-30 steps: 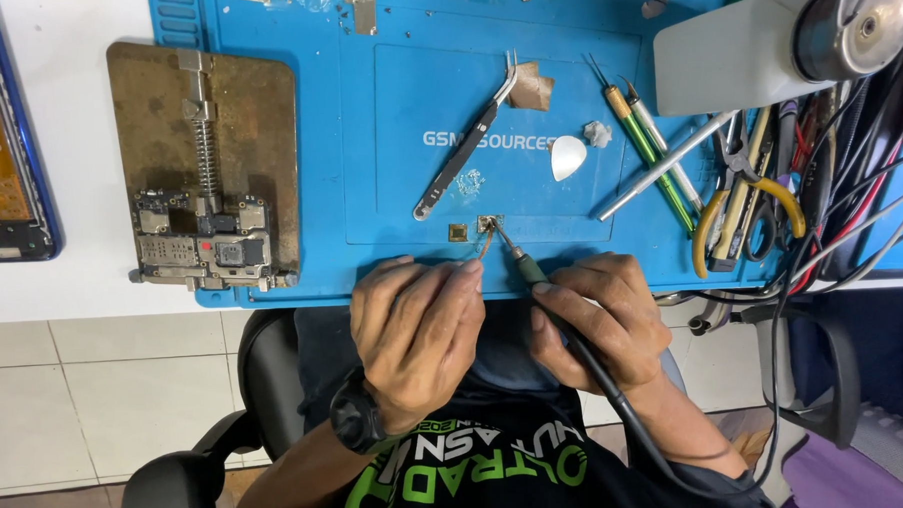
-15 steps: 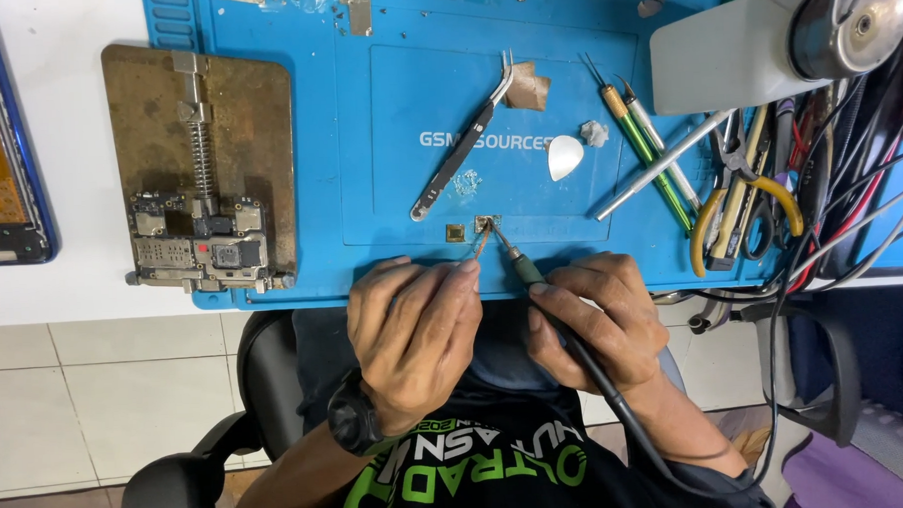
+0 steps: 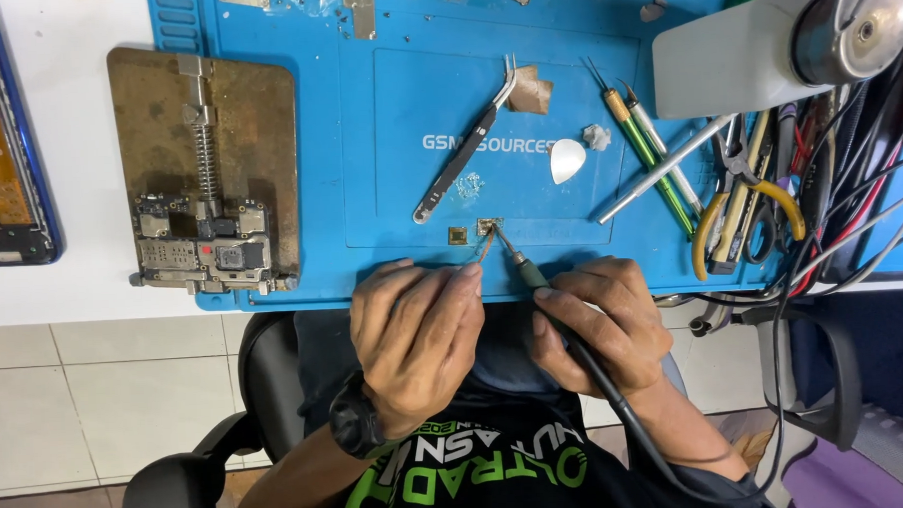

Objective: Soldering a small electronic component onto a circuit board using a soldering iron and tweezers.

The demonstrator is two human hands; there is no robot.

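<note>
My right hand (image 3: 602, 324) grips a soldering iron (image 3: 520, 267) with a black cable; its tip touches a small square chip (image 3: 488, 226) on the blue work mat (image 3: 272, 280). My left hand (image 3: 419, 330) holds a thin strip of braid or wire (image 3: 481, 251) against the same chip. A second small square chip (image 3: 458, 235) lies just left of it. Both hands rest at the mat's near edge.
A metal board holder (image 3: 207, 122) with a phone circuit board (image 3: 203, 248) clamped in it sits at left. Tweezers (image 3: 465, 153), a white pick (image 3: 566, 160), green-handled tools (image 3: 648, 147), pliers (image 3: 745, 199), cables (image 3: 850, 200) and a grey stand (image 3: 745, 58) lie on the mat. An opened phone (image 3: 3, 169) is far left.
The view shifted slightly. Both hands stay in place at the small chip; the iron tip and the braid barely move.
</note>
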